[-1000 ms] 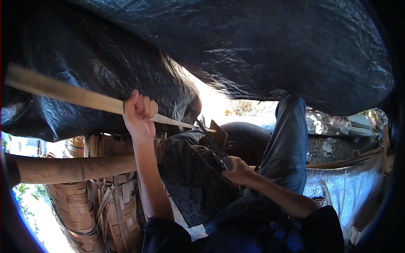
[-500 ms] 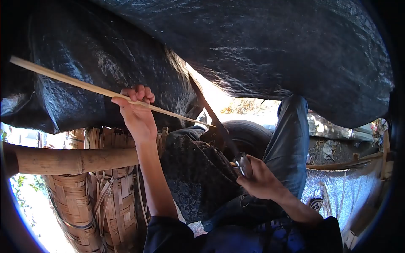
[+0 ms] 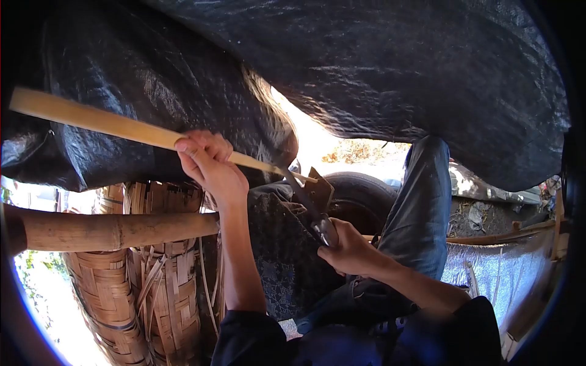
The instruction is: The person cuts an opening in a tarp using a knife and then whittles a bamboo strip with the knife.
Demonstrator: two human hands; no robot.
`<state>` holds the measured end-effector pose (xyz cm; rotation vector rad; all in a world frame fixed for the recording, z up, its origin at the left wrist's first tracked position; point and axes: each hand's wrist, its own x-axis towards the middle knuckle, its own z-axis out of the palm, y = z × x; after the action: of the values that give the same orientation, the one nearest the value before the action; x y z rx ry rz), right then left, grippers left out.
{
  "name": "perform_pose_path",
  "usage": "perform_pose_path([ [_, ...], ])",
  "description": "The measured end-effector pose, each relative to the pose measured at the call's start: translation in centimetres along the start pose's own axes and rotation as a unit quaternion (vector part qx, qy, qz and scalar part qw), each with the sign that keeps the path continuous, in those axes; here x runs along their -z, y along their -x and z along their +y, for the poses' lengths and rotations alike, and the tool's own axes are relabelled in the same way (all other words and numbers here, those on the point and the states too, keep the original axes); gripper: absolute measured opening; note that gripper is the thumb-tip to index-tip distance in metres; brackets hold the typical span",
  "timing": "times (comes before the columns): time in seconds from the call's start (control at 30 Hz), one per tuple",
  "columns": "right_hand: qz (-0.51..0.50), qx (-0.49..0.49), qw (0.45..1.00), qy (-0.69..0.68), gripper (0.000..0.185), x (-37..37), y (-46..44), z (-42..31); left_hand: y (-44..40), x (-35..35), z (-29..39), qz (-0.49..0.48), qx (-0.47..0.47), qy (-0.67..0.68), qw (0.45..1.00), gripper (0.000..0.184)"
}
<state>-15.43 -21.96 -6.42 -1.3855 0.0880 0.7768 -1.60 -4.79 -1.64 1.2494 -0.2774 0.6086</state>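
My left hand is closed around a long, pale bamboo strip. The strip slants across the view, its broad face showing at the upper left and its thin end close to the knife. In my right hand is the handle of a long, dark-bladed knife. Its blade points up and left and crosses the strip near the thin end; whether the two touch I cannot tell. Part of the blade is blurred. Dark cloth covers the leg below the strip.
A thick bamboo pole juts in from the left, in front of tall woven bamboo baskets. Black plastic sheeting hangs low across the top. Beyond my hands is a tyre, and my jeans-clad knee rises to the right.
The strip has turned so that its wide face shows. My left hand has shifted a little right and rotated. My right hand has moved left and slightly up with the knife.
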Motion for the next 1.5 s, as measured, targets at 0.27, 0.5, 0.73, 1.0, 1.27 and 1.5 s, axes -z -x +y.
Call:
perform_pose_path([
  [0.27,0.005,0.081,0.997,-0.017,0.022,1.2,0.8,-1.9,-0.7,-0.4,-0.5,-0.005,0.002,-0.007,1.0,0.039],
  [0.5,-0.001,0.013,1.0,0.022,0.019,1.9,0.5,-1.8,-0.3,-0.6,-0.5,-0.003,0.021,-0.003,1.0,0.039],
  [0.73,0.088,0.165,0.97,0.157,0.016,0.2,-1.1,2.8,-0.4,-0.9,-0.6,-0.018,0.007,-0.009,1.0,0.038],
  [1.0,0.032,0.037,0.999,0.007,0.021,2.6,0.4,-0.3,-0.9,-0.2,-0.4,-0.02,0.015,0.01,1.0,0.039],
  [1.27,0.01,0.026,1.0,0.006,0.013,2.6,-2.3,3.8,-0.6,-0.2,-0.4,-0.057,0.057,0.055,0.995,0.04],
  [1.5,0.148,0.125,0.971,0.141,0.022,3.3,0.0,-0.2,-0.9,0.4,-0.4,-0.058,0.031,0.027,0.997,0.04],
])
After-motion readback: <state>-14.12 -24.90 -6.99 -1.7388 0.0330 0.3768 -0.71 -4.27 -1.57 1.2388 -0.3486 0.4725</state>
